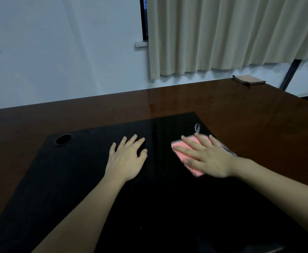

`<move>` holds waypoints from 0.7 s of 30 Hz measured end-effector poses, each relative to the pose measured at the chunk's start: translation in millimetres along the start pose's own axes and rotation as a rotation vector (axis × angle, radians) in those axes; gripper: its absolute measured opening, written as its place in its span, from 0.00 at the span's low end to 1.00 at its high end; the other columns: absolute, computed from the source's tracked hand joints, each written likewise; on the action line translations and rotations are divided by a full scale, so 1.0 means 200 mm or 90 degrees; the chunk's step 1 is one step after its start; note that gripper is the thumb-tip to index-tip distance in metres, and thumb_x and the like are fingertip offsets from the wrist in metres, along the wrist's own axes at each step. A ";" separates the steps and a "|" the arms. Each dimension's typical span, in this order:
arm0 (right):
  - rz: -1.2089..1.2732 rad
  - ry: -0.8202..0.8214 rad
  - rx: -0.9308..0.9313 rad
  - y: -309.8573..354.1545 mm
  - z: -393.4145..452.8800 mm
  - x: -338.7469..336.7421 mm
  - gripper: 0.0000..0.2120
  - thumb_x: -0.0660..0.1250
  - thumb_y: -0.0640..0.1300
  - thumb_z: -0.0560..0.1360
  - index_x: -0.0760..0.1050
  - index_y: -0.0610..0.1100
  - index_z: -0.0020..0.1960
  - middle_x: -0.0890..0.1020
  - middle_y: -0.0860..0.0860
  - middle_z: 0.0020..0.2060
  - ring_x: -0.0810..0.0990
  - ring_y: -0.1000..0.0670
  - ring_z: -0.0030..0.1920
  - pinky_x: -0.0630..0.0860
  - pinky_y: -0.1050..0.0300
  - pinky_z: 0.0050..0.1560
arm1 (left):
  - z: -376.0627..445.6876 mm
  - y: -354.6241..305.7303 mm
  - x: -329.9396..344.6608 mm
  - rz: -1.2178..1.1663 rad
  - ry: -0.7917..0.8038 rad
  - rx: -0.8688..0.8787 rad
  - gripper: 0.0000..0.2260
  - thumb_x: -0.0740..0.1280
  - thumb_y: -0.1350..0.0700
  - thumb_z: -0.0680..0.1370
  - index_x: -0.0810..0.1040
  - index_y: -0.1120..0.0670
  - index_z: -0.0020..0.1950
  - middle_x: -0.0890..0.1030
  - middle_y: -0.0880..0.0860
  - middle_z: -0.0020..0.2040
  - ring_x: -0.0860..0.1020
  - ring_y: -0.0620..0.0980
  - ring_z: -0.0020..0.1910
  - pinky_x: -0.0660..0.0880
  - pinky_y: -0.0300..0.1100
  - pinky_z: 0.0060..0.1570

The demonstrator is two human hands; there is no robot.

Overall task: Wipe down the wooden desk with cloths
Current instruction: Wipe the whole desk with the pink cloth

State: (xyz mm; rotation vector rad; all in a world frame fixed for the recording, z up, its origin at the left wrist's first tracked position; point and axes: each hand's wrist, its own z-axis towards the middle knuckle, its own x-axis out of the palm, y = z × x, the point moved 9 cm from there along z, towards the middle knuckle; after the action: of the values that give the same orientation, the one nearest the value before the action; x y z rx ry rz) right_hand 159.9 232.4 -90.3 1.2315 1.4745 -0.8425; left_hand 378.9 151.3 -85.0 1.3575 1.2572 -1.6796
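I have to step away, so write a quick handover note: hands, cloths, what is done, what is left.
Left hand: flat and bare on the black desk pad, holding nothing.
Right hand: fingers straight, pressing the pink cloth onto the pad's far right part.
Second folded cloth: untouched at the far right corner of the wooden desk.
Done: cannot tell how much has been wiped.
Left: probably the brown wood around the pad, perhaps with the second cloth.
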 end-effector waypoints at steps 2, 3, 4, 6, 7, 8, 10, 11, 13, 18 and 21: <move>-0.006 -0.020 0.065 -0.13 0.13 -0.06 0.32 0.31 0.74 0.72 0.34 0.73 0.76 0.36 0.59 0.80 0.37 0.41 0.81 0.36 0.32 0.77 | 0.00 0.00 0.00 0.001 0.002 -0.001 0.24 0.52 0.41 0.85 0.57 0.39 0.82 0.52 0.43 0.83 0.47 0.49 0.82 0.43 0.56 0.79; -0.004 -0.034 0.105 -0.21 0.20 -0.09 0.30 0.34 0.71 0.76 0.36 0.71 0.77 0.38 0.57 0.81 0.38 0.40 0.81 0.37 0.31 0.77 | -0.01 0.00 0.00 0.004 0.005 -0.001 0.24 0.52 0.41 0.85 0.56 0.39 0.82 0.52 0.43 0.83 0.47 0.49 0.82 0.43 0.56 0.79; 0.002 -0.043 0.142 -0.27 0.27 -0.12 0.27 0.37 0.69 0.80 0.37 0.71 0.78 0.39 0.56 0.81 0.39 0.40 0.81 0.38 0.30 0.77 | -0.01 0.00 0.00 0.006 0.005 -0.002 0.24 0.52 0.41 0.85 0.56 0.39 0.82 0.52 0.43 0.83 0.47 0.49 0.82 0.43 0.56 0.80; 0.032 -0.036 0.201 -0.38 0.37 -0.16 0.25 0.41 0.66 0.83 0.38 0.70 0.78 0.40 0.56 0.82 0.39 0.39 0.81 0.38 0.29 0.76 | -0.01 -0.01 0.00 0.003 0.008 -0.003 0.24 0.52 0.41 0.85 0.56 0.39 0.82 0.51 0.43 0.83 0.47 0.49 0.82 0.43 0.56 0.80; 0.046 -0.030 0.219 -0.41 0.40 -0.16 0.25 0.41 0.66 0.83 0.39 0.70 0.78 0.40 0.56 0.82 0.39 0.38 0.81 0.37 0.28 0.75 | -0.01 -0.01 0.00 0.004 0.009 -0.002 0.24 0.52 0.41 0.85 0.56 0.39 0.82 0.52 0.43 0.83 0.47 0.49 0.82 0.43 0.56 0.80; 0.049 -0.029 0.227 -0.42 0.41 -0.16 0.25 0.41 0.66 0.83 0.38 0.70 0.78 0.40 0.56 0.82 0.38 0.38 0.81 0.37 0.28 0.75 | -0.02 -0.01 0.00 0.006 0.008 -0.003 0.24 0.52 0.41 0.85 0.57 0.39 0.82 0.52 0.43 0.83 0.47 0.49 0.82 0.43 0.56 0.80; 0.031 -0.024 0.216 -0.39 0.40 -0.14 0.26 0.41 0.66 0.83 0.38 0.69 0.79 0.39 0.56 0.82 0.37 0.38 0.81 0.37 0.27 0.75 | -0.02 -0.02 0.00 0.008 0.008 -0.007 0.24 0.52 0.41 0.85 0.57 0.39 0.82 0.52 0.43 0.83 0.47 0.49 0.82 0.43 0.56 0.80; 0.025 -0.021 0.200 -0.36 0.36 -0.13 0.26 0.41 0.65 0.83 0.37 0.69 0.79 0.38 0.55 0.82 0.37 0.37 0.81 0.38 0.26 0.75 | -0.02 -0.01 0.00 0.008 0.010 -0.007 0.24 0.52 0.41 0.85 0.57 0.40 0.82 0.52 0.43 0.83 0.47 0.50 0.82 0.44 0.56 0.80; 0.011 -0.012 0.159 -0.27 0.23 -0.09 0.26 0.40 0.65 0.83 0.36 0.68 0.79 0.37 0.55 0.81 0.37 0.37 0.80 0.38 0.27 0.75 | -0.02 -0.02 0.00 0.008 0.015 -0.005 0.24 0.52 0.41 0.85 0.57 0.40 0.82 0.52 0.43 0.83 0.48 0.50 0.82 0.44 0.57 0.80; -0.008 0.014 0.019 -0.03 -0.22 0.06 0.28 0.34 0.70 0.78 0.32 0.71 0.76 0.32 0.58 0.79 0.30 0.42 0.79 0.34 0.32 0.76 | 0.00 -0.04 -0.02 -0.001 0.025 -0.008 0.25 0.55 0.42 0.85 0.56 0.41 0.82 0.53 0.45 0.83 0.48 0.52 0.82 0.43 0.59 0.79; 0.008 0.004 -0.014 0.00 -0.38 0.10 0.28 0.31 0.72 0.74 0.30 0.76 0.73 0.30 0.62 0.78 0.27 0.46 0.77 0.30 0.35 0.76 | 0.02 -0.14 -0.03 -0.001 0.022 0.016 0.25 0.55 0.42 0.85 0.56 0.41 0.82 0.53 0.45 0.83 0.48 0.52 0.82 0.42 0.59 0.79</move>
State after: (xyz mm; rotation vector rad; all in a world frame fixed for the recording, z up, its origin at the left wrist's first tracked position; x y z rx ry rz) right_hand 142.0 308.8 -90.3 1.2270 1.4755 -0.8138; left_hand 354.3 157.3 -71.5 1.4057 1.2609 -1.6859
